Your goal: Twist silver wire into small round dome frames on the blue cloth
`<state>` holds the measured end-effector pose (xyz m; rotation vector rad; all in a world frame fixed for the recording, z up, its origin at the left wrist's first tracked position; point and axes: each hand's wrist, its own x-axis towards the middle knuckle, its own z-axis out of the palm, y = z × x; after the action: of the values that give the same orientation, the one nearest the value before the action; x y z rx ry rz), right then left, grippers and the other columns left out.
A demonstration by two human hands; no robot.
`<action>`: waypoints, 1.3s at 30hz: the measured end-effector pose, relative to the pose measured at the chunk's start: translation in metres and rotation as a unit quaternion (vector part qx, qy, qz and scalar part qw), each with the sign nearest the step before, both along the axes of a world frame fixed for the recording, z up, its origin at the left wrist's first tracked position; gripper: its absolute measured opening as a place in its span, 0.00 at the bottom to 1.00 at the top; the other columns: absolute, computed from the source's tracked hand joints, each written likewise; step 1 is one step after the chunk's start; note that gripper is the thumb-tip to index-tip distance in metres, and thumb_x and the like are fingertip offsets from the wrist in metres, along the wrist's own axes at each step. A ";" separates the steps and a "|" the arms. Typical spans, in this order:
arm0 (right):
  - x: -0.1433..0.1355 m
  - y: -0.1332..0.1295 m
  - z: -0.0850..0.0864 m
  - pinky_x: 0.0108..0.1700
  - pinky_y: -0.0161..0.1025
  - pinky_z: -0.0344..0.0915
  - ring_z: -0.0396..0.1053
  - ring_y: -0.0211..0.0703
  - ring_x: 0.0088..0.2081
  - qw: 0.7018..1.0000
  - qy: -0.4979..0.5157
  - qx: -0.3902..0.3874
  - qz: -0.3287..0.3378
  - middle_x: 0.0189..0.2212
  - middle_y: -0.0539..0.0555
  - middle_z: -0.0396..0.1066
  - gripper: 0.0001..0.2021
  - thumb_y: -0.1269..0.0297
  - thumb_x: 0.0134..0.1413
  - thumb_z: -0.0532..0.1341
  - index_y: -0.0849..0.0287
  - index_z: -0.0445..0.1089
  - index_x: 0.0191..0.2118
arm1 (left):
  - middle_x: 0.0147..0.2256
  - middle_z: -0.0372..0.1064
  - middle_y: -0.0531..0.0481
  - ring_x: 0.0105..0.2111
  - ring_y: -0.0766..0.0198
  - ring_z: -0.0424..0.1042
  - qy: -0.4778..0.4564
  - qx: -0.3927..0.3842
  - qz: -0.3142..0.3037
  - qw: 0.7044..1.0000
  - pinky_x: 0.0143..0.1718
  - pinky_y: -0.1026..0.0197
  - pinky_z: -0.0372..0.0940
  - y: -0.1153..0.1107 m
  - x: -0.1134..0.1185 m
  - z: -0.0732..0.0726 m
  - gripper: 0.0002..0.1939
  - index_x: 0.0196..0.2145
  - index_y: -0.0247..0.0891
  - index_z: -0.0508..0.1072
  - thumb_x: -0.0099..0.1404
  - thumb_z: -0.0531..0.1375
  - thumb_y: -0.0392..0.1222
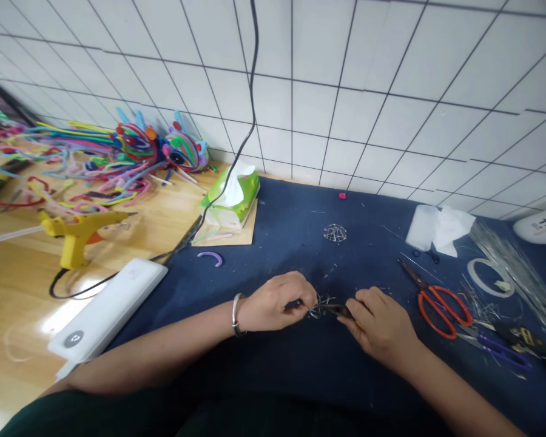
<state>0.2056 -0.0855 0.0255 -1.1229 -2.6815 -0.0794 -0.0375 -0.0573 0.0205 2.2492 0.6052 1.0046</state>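
Between thumb and fingertips, my left hand (pixel 282 300) pinches a small tangle of bent silver wire (pixel 319 308) over the dark blue cloth. My right hand (pixel 377 321) is wrapped round a pair of pliers (pixel 334 309); their dark jaws point left and reach the wire piece. Whether the jaws are clamped on a wire is too small to tell. The pliers' handles are mostly hidden in my palm. Beyond my hands, a separate dome-shaped wire frame (pixel 335 233) rests on the cloth.
Orange-handled scissors (pixel 443 309), purple-handled scissors (pixel 500 351), a tape roll (pixel 490 278) and loose wires (pixel 519 267) lie at right. At left are a yellow glue gun (pixel 82 233), a white power bank (pixel 111 309), a tissue pack (pixel 234 197) and colourful pipe cleaners (pixel 86 164). A black cable (pixel 253 79) hangs down.
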 end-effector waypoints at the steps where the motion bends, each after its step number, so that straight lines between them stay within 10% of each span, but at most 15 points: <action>1: -0.001 -0.001 0.002 0.34 0.39 0.56 0.56 0.41 0.32 1.000 -0.002 -0.006 -0.010 0.30 0.55 0.60 0.08 0.63 0.54 0.54 0.61 0.66 0.35 | 0.30 0.69 0.51 0.31 0.70 0.68 -0.002 0.004 0.001 1.000 0.38 0.61 0.63 0.000 0.000 -0.001 0.08 0.29 0.36 0.63 0.54 0.53 0.25; 17: 0.009 0.000 0.032 0.38 0.42 0.56 0.57 0.43 0.35 0.996 -0.003 -0.046 -0.076 0.33 0.56 0.60 0.08 0.63 0.53 0.54 0.60 0.66 0.35 | 0.31 0.70 0.50 0.32 0.69 0.68 0.033 0.056 0.006 0.998 0.39 0.60 0.63 0.005 -0.003 -0.004 0.08 0.29 0.36 0.62 0.55 0.54 0.25; 39: 0.000 0.002 0.005 0.37 0.42 0.57 0.58 0.44 0.35 1.000 0.000 0.008 0.004 0.32 0.57 0.61 0.08 0.66 0.53 0.55 0.61 0.66 0.38 | 0.31 0.70 0.49 0.33 0.68 0.68 0.023 -0.067 0.012 0.997 0.36 0.63 0.64 -0.005 0.002 0.002 0.05 0.30 0.35 0.65 0.56 0.53 0.28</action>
<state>0.2057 -0.0836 0.0309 -1.1064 -2.6809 -0.0980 -0.0351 -0.0626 0.0228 2.1567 0.7010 0.8994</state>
